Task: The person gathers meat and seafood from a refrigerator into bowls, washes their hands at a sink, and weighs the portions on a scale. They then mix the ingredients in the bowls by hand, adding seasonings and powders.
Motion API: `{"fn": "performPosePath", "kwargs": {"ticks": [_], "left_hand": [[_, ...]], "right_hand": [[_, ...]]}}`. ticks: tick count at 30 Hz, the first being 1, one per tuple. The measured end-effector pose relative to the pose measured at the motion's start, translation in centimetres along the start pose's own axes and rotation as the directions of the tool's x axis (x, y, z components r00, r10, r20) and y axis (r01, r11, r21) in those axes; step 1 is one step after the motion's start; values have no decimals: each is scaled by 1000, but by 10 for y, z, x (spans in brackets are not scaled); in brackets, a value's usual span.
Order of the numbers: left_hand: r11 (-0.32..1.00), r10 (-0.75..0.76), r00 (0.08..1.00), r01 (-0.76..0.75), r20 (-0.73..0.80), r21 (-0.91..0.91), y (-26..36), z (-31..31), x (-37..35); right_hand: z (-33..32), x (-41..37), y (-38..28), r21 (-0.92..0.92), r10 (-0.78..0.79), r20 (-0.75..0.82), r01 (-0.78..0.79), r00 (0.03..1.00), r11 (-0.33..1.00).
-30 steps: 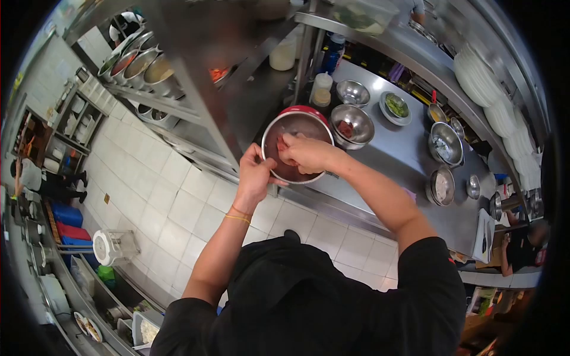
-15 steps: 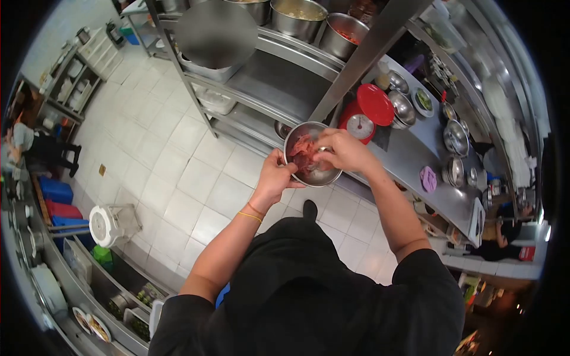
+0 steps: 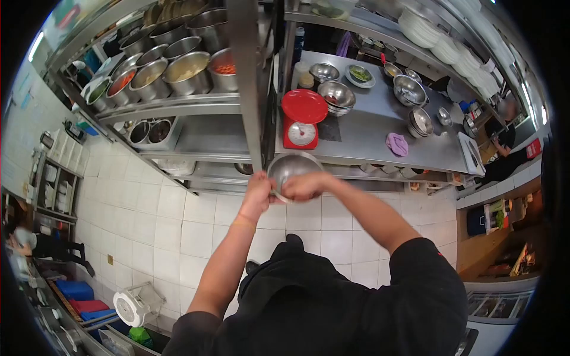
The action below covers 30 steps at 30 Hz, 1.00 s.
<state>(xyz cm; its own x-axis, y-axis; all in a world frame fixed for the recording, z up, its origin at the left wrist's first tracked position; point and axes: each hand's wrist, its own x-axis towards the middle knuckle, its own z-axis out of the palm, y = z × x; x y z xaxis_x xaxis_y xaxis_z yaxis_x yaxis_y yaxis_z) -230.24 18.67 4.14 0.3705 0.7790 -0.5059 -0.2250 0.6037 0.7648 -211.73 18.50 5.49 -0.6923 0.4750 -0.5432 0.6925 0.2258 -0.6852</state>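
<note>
A steel mixing bowl (image 3: 295,161) is held out in front of my body, tilted so its inside shows. My left hand (image 3: 257,193) is closed on its left rim. Inside the bowl, my right hand (image 3: 303,186) has its fingers curled down near the front edge and is slightly blurred. Whatever those fingers hold is hidden beneath them, and the bowl's red meat cannot be made out now. Just beyond the bowl, a red kitchen scale (image 3: 300,134) with a round red pan stands on the steel counter (image 3: 368,118).
Steel bowls (image 3: 336,95), a plate of greens (image 3: 360,75) and a purple cloth (image 3: 396,144) lie on the counter. A metal shelf post (image 3: 244,77) rises by my left hand; pots of food (image 3: 186,72) fill the shelf. A white stool (image 3: 132,305) stands lower left. Other people are at both sides.
The view has swung toward the counter. The red meat seen in the bowl before is now out of sight. My right hand has moved lower in the bowl; the left still grips the rim.
</note>
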Motion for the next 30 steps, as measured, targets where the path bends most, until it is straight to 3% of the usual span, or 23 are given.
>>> {"fn": "performPosePath", "kwargs": {"ticks": [1,2,3,4,5,6,7,11,13,15,21,23,24,27,30], "left_hand": [[997,74,997,-74,19,0,21,20,8],[993,115,993,-115,17,0,39,38,20],[987,158,987,-158,16,1,58,57,34],[985,172,985,-172,9,-1,74,73,45],[982,189,982,-189,1,-6,87,87,57],[981,194,981,-194,-4,-1,94,95,75],[978,206,978,-207,-27,-28,96,100,92],[966,250,955,-257,-158,-22,103,119,109],[970,240,954,-242,-178,11,104,118,114],[967,252,948,-252,-193,25,102,115,118],[981,189,967,-194,-169,-9,100,104,125],[984,168,973,-177,-158,-39,102,104,116],[987,159,971,-163,-176,-11,103,102,116],[988,144,979,-150,-146,-28,107,101,112],[987,164,955,-158,-248,41,111,112,106]], "right_hand": [[-31,-11,12,503,204,76,-214,976,837],[-57,-29,5,572,129,-148,-22,981,820],[-86,-37,16,734,186,-211,30,960,679],[-122,-40,35,784,228,-184,3,956,620],[-146,-41,51,854,166,-266,152,950,498],[-164,-53,38,911,230,-295,200,928,361],[-181,-47,45,903,323,-394,296,861,312],[-220,-50,65,867,312,-464,354,829,350],[-227,-51,69,868,352,-473,358,808,343],[-229,-51,76,855,240,-481,392,843,338],[-240,-43,81,877,326,-458,360,827,320],[-245,-38,94,869,113,-389,324,914,374],[-240,-43,78,872,217,-428,337,878,355],[-238,-46,67,854,265,-458,337,849,397],[-238,-48,62,852,297,-465,331,834,405]]}}
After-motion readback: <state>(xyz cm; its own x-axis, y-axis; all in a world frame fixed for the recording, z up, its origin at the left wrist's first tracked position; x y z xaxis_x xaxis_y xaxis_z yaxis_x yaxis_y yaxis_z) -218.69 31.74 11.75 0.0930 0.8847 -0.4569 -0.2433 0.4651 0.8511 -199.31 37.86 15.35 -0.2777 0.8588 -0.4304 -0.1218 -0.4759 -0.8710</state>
